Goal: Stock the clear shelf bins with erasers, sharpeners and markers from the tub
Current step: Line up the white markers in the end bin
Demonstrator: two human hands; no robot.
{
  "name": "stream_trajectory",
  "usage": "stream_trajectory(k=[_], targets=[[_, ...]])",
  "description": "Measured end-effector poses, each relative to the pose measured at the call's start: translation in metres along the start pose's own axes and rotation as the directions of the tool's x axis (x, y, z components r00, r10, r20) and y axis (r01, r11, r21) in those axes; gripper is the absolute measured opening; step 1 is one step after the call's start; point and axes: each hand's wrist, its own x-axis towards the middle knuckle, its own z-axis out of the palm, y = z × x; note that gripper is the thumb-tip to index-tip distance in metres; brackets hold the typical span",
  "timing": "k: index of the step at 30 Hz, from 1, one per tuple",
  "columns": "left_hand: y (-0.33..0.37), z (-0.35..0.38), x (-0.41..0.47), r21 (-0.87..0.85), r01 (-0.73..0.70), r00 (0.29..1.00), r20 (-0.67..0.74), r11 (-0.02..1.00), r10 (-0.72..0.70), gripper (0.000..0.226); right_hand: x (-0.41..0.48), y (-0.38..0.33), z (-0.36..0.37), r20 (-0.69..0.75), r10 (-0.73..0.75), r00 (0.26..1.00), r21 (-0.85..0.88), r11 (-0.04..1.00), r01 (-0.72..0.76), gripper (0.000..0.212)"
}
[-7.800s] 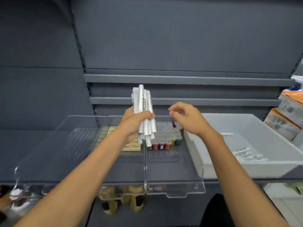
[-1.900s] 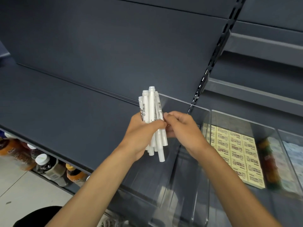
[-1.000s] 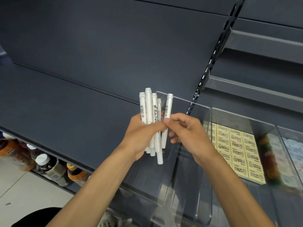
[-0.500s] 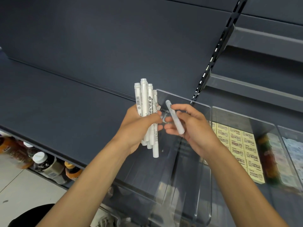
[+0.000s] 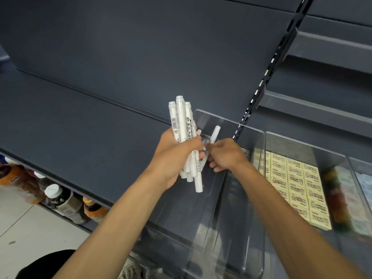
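My left hand [image 5: 173, 156] grips a bundle of white markers [image 5: 184, 125] upright above the leftmost clear bin [image 5: 229, 125], which holds nothing I can see. My right hand [image 5: 225, 154] pinches a single white marker [image 5: 213, 134] right beside the bundle, tilted with its cap up and to the right. The neighbouring clear bin [image 5: 306, 144] to the right holds rows of yellow-boxed erasers [image 5: 296, 182]. Further right, a bin with small coloured sharpeners [image 5: 338, 198] is blurred.
The bins stand on a dark grey shelf [image 5: 80, 125] with a dark back panel. A slotted upright [image 5: 267, 71] rises behind the bins. Bottles [image 5: 58, 198] stand on a lower shelf at the left, above a pale tiled floor.
Half a second ago my right hand held one marker away from the bundle, pointing up-left; now it pinches a marker close against the bundle. My left hand has barely moved.
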Motion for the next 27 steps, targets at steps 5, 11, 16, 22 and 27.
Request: stream_trajectory(k=[5, 11, 16, 22, 27], targets=[[-0.001, 0.003, 0.001, -0.002, 0.014, 1.0, 0.027, 1.0, -0.014, 0.026, 0.007, -0.011, 0.007, -0.04, -0.018, 0.999, -0.13, 0.991, 0.013, 0.026], [-0.003, 0.006, 0.002, -0.038, 0.015, 0.999, 0.051, 0.999, -0.013, 0.027, 0.006, -0.016, 0.014, -0.098, -0.075, 0.992, -0.155, 0.986, 0.06, 0.033], [-0.006, 0.006, 0.005, -0.031, 0.019, 0.998, 0.057, 0.999, -0.018, 0.032, -0.001, -0.01, 0.006, -0.073, -0.134, 0.988, 0.071, 0.988, 0.139, 0.002], [-0.007, 0.007, 0.008, 0.017, 0.031, 0.995, 0.095, 0.999, -0.033, 0.022, -0.02, -0.003, 0.001, -0.147, -0.242, 0.959, 0.206, 0.941, 0.269, 0.016], [-0.009, 0.009, 0.011, -0.029, 0.03, 0.998, 0.055, 0.999, -0.028, 0.026, -0.054, 0.005, -0.008, -0.231, -0.29, 0.929, 0.358, 0.862, 0.358, 0.013]])
